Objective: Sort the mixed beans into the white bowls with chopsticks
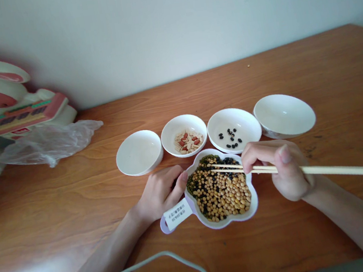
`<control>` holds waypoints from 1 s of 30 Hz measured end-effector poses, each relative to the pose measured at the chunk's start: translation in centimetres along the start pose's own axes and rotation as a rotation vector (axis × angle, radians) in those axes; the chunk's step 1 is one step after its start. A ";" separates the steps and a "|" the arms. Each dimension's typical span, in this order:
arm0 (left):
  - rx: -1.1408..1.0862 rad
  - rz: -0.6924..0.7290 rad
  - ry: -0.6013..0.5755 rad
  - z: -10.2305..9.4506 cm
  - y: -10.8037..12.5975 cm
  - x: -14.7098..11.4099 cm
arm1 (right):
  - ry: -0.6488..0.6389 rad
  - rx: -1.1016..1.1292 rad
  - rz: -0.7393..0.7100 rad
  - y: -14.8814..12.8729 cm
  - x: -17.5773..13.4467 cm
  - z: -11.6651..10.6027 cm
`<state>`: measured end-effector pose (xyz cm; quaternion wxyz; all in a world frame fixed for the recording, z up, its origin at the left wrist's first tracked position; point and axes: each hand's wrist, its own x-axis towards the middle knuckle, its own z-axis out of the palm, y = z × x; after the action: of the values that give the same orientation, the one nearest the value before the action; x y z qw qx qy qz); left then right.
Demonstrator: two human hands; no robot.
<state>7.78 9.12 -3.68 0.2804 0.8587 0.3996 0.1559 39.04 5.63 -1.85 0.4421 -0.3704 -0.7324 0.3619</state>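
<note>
A flower-shaped dish (255,203) with a lilac edge and a labelled handle (178,214) holds mixed beans: yellow soybeans (238,191), small green beans (193,187) and black beans (228,162). My left hand (164,190) is closed at its left rim, thumb pressed against the edge and fingers curled. In my right hand (285,166) is a pair of wooden chopsticks (344,169), tips among the beans at the dish's upper part. Whether the tips pinch a bean, I cannot tell. Just behind stand a bowl of peanuts (182,123) and a bowl with several black beans (228,119).
Two more white bowls, one at the left end (138,153) and one at the right end (285,114), complete the row. A clear plastic bag (54,142) and a toy keyboard (26,115) lie far left. A pale cable (164,253) crosses the front.
</note>
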 end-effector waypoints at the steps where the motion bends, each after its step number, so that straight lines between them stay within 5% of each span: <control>1: 0.001 0.002 0.001 0.0 0.0 0.0 | 0.002 0.001 -0.002 0.0 0.0 0.0; 30: -0.003 -0.010 0.001 0.0 -0.1 -0.1 | 0.002 -0.036 0.007 0.2 0.1 -0.3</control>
<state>7.65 9.13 -3.76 0.2824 0.8561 0.4038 0.1558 39.32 5.88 -1.85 0.4352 -0.3810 -0.7370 0.3498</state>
